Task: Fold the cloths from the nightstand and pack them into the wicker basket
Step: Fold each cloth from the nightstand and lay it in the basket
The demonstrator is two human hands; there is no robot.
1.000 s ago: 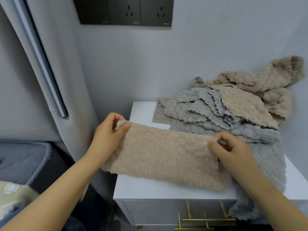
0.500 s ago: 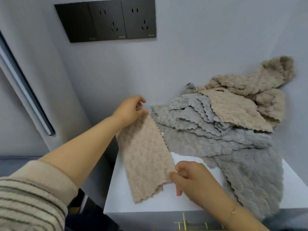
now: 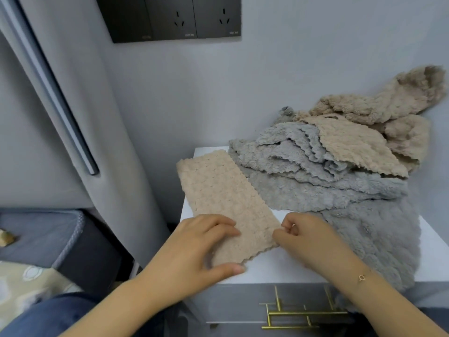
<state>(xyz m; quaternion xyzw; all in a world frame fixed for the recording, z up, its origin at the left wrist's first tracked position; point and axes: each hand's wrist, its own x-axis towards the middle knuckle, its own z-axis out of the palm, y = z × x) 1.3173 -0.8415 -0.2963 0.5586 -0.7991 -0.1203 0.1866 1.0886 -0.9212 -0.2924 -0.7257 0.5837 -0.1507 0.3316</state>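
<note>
A beige cloth (image 3: 223, 200), folded into a long strip, lies flat on the left part of the white nightstand (image 3: 279, 268), running away from me. My left hand (image 3: 201, 246) lies over its near end, fingers on top and thumb along the near edge, holding it. At the strip's near right corner, my right hand (image 3: 306, 237) pinches the cloth with curled fingers. A heap of grey cloths (image 3: 315, 181) and beige cloths (image 3: 364, 132) covers the nightstand's right and back. The wicker basket is out of view.
The wall with a dark socket panel (image 3: 175, 18) rises behind the nightstand. A grey curtain (image 3: 73, 105) hangs to the left, and a bed edge (image 3: 43, 234) sits lower left. A drawer with brass handles (image 3: 301, 312) faces me below.
The beige strip, held up between both hands before, now lies flat on the nightstand. My left hand came from its far end to its near end. My right hand kept its corner.
</note>
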